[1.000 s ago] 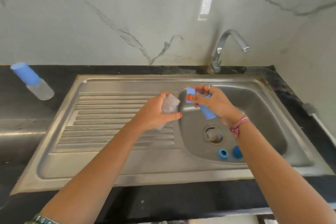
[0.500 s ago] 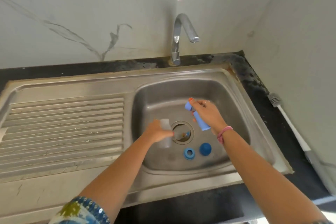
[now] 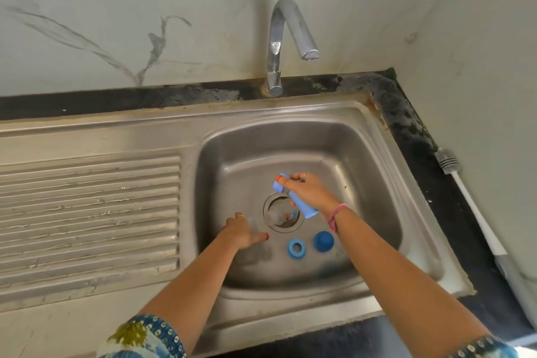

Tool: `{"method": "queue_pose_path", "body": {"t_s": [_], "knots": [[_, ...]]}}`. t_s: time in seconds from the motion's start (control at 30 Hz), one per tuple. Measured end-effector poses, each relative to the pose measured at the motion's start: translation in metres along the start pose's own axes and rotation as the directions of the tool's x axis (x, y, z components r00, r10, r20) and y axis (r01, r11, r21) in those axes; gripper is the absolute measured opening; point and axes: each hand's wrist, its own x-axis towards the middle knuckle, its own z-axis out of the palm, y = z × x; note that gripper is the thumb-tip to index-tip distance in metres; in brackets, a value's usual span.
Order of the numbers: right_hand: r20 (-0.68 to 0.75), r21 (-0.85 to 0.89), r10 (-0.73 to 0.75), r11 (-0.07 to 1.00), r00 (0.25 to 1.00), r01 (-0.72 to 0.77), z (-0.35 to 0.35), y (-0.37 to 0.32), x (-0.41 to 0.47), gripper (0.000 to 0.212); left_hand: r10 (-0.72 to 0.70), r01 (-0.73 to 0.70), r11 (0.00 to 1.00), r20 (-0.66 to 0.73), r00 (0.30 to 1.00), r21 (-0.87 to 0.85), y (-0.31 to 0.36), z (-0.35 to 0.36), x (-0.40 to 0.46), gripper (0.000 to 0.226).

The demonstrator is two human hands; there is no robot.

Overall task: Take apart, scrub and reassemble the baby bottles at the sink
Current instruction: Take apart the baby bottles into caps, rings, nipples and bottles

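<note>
Beside the round steel drain (image 3: 283,213), the left hand (image 3: 242,231) lowers something blurred, fingers' state untellable, while the right hand's (image 3: 309,192) fingers clamp the light-blue plastic bottle sleeve (image 3: 296,200), likely awaiting scrubbing.

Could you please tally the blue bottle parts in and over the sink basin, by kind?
Blue ring: 1
Dark blue cap: 1
Light blue sleeve, held in the right hand: 1
Total: 3

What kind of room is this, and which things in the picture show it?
Most likely a home kitchen. A steel sink with a ribbed draining board is set into a dark counter, a tap stands behind it, and a bottle brush lies beside the marble-look wall.
</note>
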Motion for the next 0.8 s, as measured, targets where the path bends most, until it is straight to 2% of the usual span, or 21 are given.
{"method": "queue_pose_path", "body": {"t_s": [0.03, 0.1, 0.17, 0.23, 0.3, 0.4, 0.47, 0.53, 0.57, 0.6, 0.63, 0.7, 0.77, 0.8], "knots": [[0.009, -0.003, 0.017, 1.0, 1.0, -0.017, 0.002, 0.0, 0.001, 0.024, 0.031, -0.03, 1.0, -0.009, 0.999, 0.008, 0.002, -0.006, -0.002, 0.121], [0.03, -0.026, 0.037, 0.999, 0.999, -0.037, 0.004, 0.001, 0.004, 0.028, 0.177, -0.186, 0.98, -0.112, 0.978, -0.071, 0.006, -0.021, -0.009, 0.133], [0.079, -0.062, 0.033, 0.998, 0.996, -0.029, 0.005, -0.001, 0.005, 0.032, 0.37, -0.418, 0.878, -0.224, 0.902, -0.234, 0.015, -0.037, -0.018, 0.133], [0.15, -0.109, 0.0, 0.994, 0.989, 0.016, 0.006, -0.007, 0.003, 0.034, 0.527, -0.586, 0.716, -0.257, 0.81, -0.379, 0.023, -0.048, -0.027, 0.123], [0.225, -0.082, -0.037, 0.995, 0.974, 0.057, 0.004, -0.015, -0.001, 0.033, 0.62, -0.659, 0.59, -0.261, 0.74, -0.467, 0.032, -0.051, -0.034, 0.098], [0.321, 0.092, -0.052, 0.996, 0.946, 0.023, -0.006, -0.019, -0.007, 0.042, 0.634, -0.71, 0.519, -0.342, 0.693, -0.477, 0.038, -0.052, -0.039, 0.056], [0.364, 0.264, -0.028, 0.962, 0.931, -0.075, -0.019, -0.014, -0.007, 0.037, 0.582, -0.697, 0.514, -0.393, 0.712, -0.501, 0.039, -0.052, -0.04, 0.044], [0.31, 0.405, 0.027, 0.9, 0.95, -0.158, -0.032, -0.007, -0.002, 0.012, 0.506, -0.653, 0.524, -0.417, 0.755, -0.546, 0.04, -0.054, -0.038, 0.039], [0.241, 0.461, 0.072, 0.869, 0.968, -0.179, -0.038, -0.002, 0.003, 0.008, 0.465, -0.621, 0.52, -0.416, 0.782, -0.586, 0.04, -0.055, -0.037, 0.038], [0.154, 0.48, 0.11, 0.861, 0.982, -0.171, -0.043, 0.005, 0.011, 0.015, 0.432, -0.592, 0.5, -0.41, 0.803, -0.633, 0.04, -0.056, -0.037, 0.037], [0.069, 0.445, 0.138, 0.882, 0.988, -0.154, -0.048, 0.012, 0.016, 0.022, 0.41, -0.569, 0.476, -0.403, 0.818, -0.671, 0.039, -0.058, -0.037, 0.037], [-0.093, 0.158, 0.137, 0.98, 0.986, -0.121, -0.057, 0.03, 0.028, 0.022, 0.388, -0.54, 0.454, -0.389, 0.836, -0.708, 0.039, -0.059, -0.036, 0.037], [-0.18, -0.19, 0.142, 0.966, 0.973, -0.176, -0.063, 0.049, 0.036, 0.023, 0.367, -0.522, 0.457, -0.381, 0.848, -0.721, 0.039, -0.061, -0.035, 0.042], [-0.205, -0.291, 0.168, 0.93, 0.964, -0.224, -0.065, 0.058, 0.038, 0.035, 0.356, -0.513, 0.463, -0.378, 0.854, -0.723, 0.039, -0.061, -0.035, 0.045]]}}
